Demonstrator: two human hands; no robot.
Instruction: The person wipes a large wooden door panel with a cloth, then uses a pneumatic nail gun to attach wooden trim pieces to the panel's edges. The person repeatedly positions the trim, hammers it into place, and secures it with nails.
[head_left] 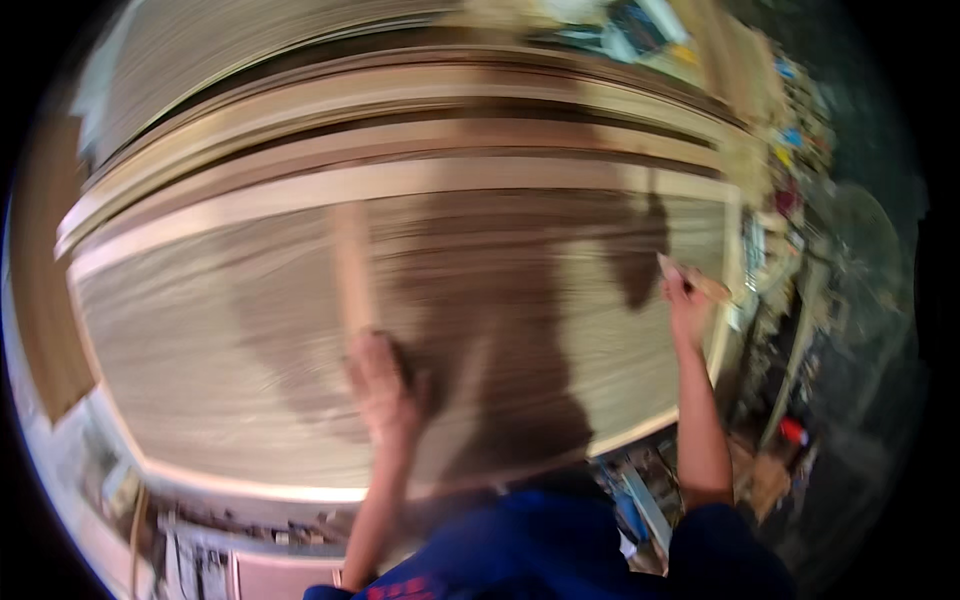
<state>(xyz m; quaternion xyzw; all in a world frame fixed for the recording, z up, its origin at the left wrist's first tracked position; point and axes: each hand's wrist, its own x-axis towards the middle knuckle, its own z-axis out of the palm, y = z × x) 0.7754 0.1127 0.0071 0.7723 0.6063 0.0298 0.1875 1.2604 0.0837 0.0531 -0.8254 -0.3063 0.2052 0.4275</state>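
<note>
In front of me lies a large rectangular wood-grain panel with pale wooden strips framing its edges. A pale upright strip runs down from the far strip, left of the middle. My left hand lies flat at the near end of that strip, its fingers stretched out and touching it or the panel beside it. Over the panel's right end, my right hand is closed on a small pale wood-coloured piece that sticks out on both sides of the fingers. Blur hides its exact kind.
Several long wooden strips lie along the panel's far side, with another wood-grain sheet behind. A brown board stands at the far left. Tools and scraps clutter the space below the panel, and a red object lies at right.
</note>
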